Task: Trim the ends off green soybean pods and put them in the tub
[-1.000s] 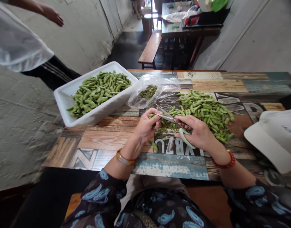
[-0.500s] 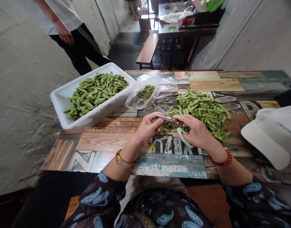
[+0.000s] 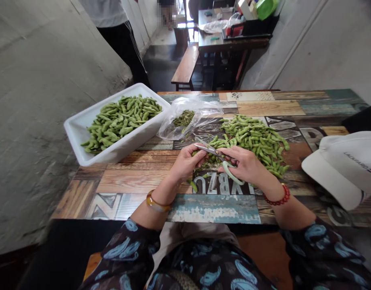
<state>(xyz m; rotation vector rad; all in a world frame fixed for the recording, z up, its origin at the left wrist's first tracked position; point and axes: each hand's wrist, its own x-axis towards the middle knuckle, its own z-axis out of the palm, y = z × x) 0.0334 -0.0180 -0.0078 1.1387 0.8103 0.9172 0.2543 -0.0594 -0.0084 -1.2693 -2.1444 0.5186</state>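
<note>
- Patchwork-print table [image 3: 125, 181] beneath my wrists; a heap of pods [image 3: 258, 141] lies beyond my right hand [image 3: 246, 163], with more pods in the white tray [image 3: 137, 139] to the left.
- That hand grasps the scissors [image 3: 216, 152], blades parted and aimed at my left hand [image 3: 187, 161].
- My left fingers curl in by the blades; whether they grip a pod, I cannot tell.
- I take this for end-snipping: best to let just the pod's tip show past my fingertips, blades clear of skin.
- Short nips should spare the beans.
- Trimmings [image 3: 184, 118] would go easily into the bag [image 3: 165, 127], near and ahead.
</note>
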